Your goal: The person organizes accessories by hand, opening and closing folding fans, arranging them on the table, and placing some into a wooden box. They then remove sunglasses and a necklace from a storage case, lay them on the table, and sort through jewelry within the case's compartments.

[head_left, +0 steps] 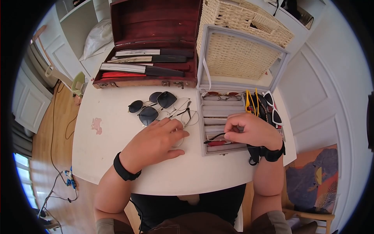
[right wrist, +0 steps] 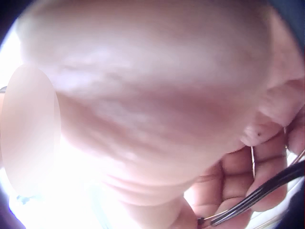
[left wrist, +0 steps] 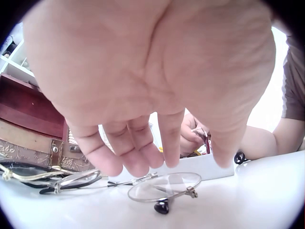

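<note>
My right hand (head_left: 253, 130) pinches a pair of eyeglasses by thumb and fingers, its black temple (head_left: 214, 137) sticking out leftward over the front rows of a grey glasses case (head_left: 202, 124). That black temple (right wrist: 259, 195) also crosses below the curled fingers in the right wrist view. Over the white table, my left hand (head_left: 157, 140) hovers palm down with fingers extended, above thin wire-rimmed glasses (left wrist: 164, 187). Just beyond its fingertips lie more clear wire-framed glasses (head_left: 189, 117) and dark sunglasses (head_left: 166, 100). The hand partly hides the nearest pair.
Behind stands an open dark red wooden box (head_left: 154, 23) holding several slim folded fans (head_left: 140, 52). The case's windowed lid (head_left: 283, 70) leans against a woven basket (head_left: 237, 19). Yellow glasses (head_left: 251, 103) and white sunglasses (head_left: 276, 111) crowd the case's right side.
</note>
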Demonstrator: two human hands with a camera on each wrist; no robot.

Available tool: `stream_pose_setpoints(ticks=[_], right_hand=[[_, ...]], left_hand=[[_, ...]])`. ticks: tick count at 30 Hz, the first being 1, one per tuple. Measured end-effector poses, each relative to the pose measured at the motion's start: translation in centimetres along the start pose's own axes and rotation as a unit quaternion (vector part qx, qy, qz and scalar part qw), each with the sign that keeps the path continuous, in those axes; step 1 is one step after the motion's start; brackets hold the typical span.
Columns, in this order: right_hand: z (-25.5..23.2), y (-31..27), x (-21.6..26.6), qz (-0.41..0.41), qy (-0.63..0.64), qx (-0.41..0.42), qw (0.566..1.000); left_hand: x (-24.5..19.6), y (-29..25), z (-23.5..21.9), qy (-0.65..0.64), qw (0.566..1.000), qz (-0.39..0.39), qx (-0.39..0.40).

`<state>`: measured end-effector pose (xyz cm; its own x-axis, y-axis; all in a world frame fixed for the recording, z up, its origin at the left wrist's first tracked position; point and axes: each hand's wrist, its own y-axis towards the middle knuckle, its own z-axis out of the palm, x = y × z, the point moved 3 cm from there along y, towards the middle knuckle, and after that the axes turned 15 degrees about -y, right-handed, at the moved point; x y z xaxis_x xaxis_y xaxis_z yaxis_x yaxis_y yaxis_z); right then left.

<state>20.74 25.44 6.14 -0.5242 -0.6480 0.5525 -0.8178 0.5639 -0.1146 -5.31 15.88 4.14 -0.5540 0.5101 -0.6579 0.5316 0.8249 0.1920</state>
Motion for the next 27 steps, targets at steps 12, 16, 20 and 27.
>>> stream_pose_setpoints(ticks=[12,16,20,27], right_hand=[[0.8,0.4,2.8,-0.031,0.154,-0.162,0.974],[1.4,0.5,2.6,-0.019,0.278,-0.148,0.949],[2.2,1.3,2.7,0.001,0.351,-0.107,0.93],[4.0,2.1,3.5,-0.015,0.365,-0.067,0.928]], left_hand=[[-0.8,0.6,-1.0,-0.028,0.994,0.064,-0.083],[-0.8,0.5,-1.0,-0.063,0.99,0.081,-0.095],[-0.6,0.7,-0.9,-0.097,0.989,0.087,-0.069],[-0.8,0.5,-0.5,-0.082,0.993,0.059,-0.061]])
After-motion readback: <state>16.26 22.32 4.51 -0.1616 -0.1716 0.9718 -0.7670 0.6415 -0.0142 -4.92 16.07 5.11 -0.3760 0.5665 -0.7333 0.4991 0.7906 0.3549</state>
